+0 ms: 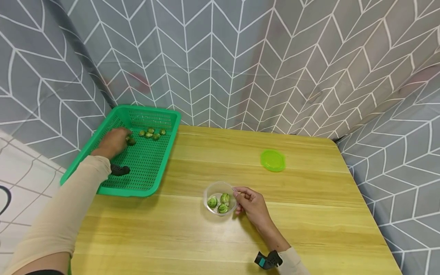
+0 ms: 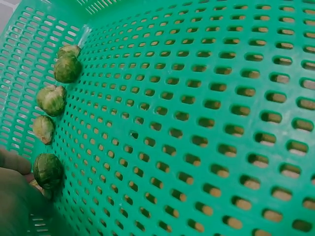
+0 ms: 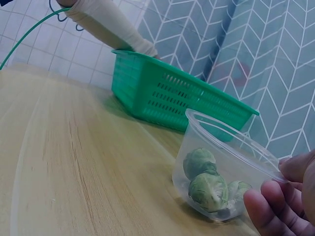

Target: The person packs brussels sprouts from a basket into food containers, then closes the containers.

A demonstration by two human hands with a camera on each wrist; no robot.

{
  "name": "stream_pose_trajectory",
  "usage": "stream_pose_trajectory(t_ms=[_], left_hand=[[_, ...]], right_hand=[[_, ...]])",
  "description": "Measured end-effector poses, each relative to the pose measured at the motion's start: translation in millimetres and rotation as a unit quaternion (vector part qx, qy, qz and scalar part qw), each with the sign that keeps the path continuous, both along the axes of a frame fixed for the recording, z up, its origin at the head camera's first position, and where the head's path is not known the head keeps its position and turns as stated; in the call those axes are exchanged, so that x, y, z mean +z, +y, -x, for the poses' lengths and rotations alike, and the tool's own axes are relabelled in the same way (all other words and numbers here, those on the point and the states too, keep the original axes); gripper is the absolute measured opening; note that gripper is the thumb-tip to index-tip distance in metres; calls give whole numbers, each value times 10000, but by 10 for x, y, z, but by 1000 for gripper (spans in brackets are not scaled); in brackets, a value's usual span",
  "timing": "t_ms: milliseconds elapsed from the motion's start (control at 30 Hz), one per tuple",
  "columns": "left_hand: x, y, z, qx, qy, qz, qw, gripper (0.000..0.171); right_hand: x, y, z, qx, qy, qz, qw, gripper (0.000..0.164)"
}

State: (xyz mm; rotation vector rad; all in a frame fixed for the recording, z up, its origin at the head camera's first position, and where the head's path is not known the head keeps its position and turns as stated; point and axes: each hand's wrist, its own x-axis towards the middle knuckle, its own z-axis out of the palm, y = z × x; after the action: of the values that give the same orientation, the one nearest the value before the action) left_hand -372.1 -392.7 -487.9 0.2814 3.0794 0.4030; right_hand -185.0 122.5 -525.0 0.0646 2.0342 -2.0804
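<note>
Deep inside the green basket (image 1: 160,168), my left hand (image 1: 115,142) has its fingers at a Brussels sprout (image 2: 47,170) and seems to pinch it by the wall; the fingertips are partly hidden. Several more Brussels sprouts (image 2: 51,100) lie along that side of the basket. My right hand (image 1: 253,206) pinches the rim of a clear plastic tub (image 3: 224,147) standing on the table, thumb above and fingers curled beneath. Three green Brussels sprouts (image 3: 208,191) sit on the bottom of the tub.
A bright green lid (image 1: 273,160) lies flat on the wooden table (image 1: 309,191), to the right and behind the tub. Grey patterned curtains (image 1: 213,61) hang along the table's back and right side. White tiles (image 1: 20,191) show at the left.
</note>
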Motion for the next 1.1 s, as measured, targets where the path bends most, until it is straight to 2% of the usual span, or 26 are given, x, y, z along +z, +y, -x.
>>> stream_pose_trajectory(t_ms=[167,433,667,933,1100], left_hand=[[32,-19,-35,0,95,-14,10000,43],[131,-38,-137,-238,624,-235,9975,34],[254,46,-243,-363,638,-418,9964,33],[282,145,-361,-474,913,-729,9920,32],[351,243,-484,-454,947,-1059,9888,33]], right_hand=[[0,-7,-4,14,-12,17,10000,32],[37,-48,-32,-58,-47,107,9999,29],[49,-75,-49,-125,-81,133,9998,26],[63,-92,-66,-150,-66,128,9998,26],[59,-96,-67,-132,-6,147,9998,28]])
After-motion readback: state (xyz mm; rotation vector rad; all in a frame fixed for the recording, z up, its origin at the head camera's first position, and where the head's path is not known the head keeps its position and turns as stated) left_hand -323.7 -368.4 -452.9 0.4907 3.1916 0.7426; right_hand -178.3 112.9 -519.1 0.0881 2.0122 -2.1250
